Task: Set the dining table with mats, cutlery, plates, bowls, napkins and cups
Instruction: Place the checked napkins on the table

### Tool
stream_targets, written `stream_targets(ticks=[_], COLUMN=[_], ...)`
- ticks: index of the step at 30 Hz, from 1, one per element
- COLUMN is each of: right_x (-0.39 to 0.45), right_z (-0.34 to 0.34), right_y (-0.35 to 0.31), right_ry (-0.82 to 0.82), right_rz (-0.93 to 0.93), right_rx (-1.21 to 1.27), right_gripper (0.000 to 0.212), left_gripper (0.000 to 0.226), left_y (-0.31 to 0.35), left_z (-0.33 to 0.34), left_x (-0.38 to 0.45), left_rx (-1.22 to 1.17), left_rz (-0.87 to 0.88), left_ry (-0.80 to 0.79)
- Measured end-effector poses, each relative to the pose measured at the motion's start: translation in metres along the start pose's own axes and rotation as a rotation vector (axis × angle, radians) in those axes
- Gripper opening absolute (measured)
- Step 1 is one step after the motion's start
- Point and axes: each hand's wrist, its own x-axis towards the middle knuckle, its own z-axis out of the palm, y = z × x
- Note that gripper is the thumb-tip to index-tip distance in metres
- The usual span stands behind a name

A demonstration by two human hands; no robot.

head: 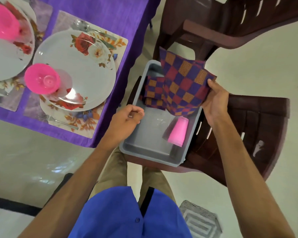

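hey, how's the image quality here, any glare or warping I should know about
Head view: wide-angle warping bends the purple tablecloth edge and the chairs; a bright glare spot sits on the near plate beside the pink bowl, and window reflections sheen the floor at lower left; soft overall, yet the checked napkin held by the right hand reads clearly.

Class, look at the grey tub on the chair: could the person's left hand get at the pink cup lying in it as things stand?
Probably yes. The left hand hovers over the tub holding nothing, and the pink cup lies uncovered on its floor. The napkin held by the right hand hangs beyond the cup, not over it.
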Motion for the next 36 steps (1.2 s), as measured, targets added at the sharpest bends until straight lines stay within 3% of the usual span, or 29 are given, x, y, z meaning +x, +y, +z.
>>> stream_targets(ticks=[5, 9, 13, 16, 20, 26, 28, 31, 34, 36], right_x=[-0.041, -0.076, -0.106, -0.122, -0.135, -0.154, -0.159, -0.167, -0.174, -0.172], right_z=[-0.002, -0.01, -0.024, -0.034, -0.044, -0.063, -0.066, -0.066, -0.057, -0.052], right_y=[-0.023, -0.044, -0.058, -0.066, -0.074, -0.077, -0.076, -0.066, -0.049, -0.034], right_ry=[-0.101, -0.214, -0.317, -0.291, -0.197, -0.126, -0.188, -0.406, -0.628, -0.676], right_rz=[-0.034, -0.106, -0.181, -0.241, -0.338, -0.397, -0.325, -0.266, -0.296, -0.324], right_rx=[0.0, -0.009, -0.019, -0.012, -0.155, -0.232, -0.308, -0.472, -0.756, -0.911], right_gripper=[0.052, 0.047, 0.024, 0.023, 0.016, 0.02, 0.017, 0.036, 0.053, 0.061], left_gripper=[0.049, 0.081, 0.057, 0.036, 0.021, 0.021, 0.022, 0.021, 0.02, 0.02], left_y=[0.029, 0.071, 0.091, 0.093, 0.092, 0.088, 0.086, 0.086, 0.096, 0.106], left_z=[0.014, 0.02, 0.012, 0.008, 0.009, 0.011, 0.019, 0.032, 0.037, 0.035], left_x=[-0.015, -0.026, -0.036, -0.051, -0.071, -0.092, -0.102, -0.107, -0.104, -0.105], left_rx=[-0.147, -0.293, -0.256, -0.304, -0.212, 0.026, 0.07, 0.1, 0.116, 0.132], left_rz=[0.085, 0.251, 0.374, 0.411, 0.543, 0.773, 0.836, 0.835, 0.834, 0.849], left_ry=[-0.018, -0.053, -0.131, -0.209, -0.081, 0.096, 0.095, 0.077, 0.116, 0.135])
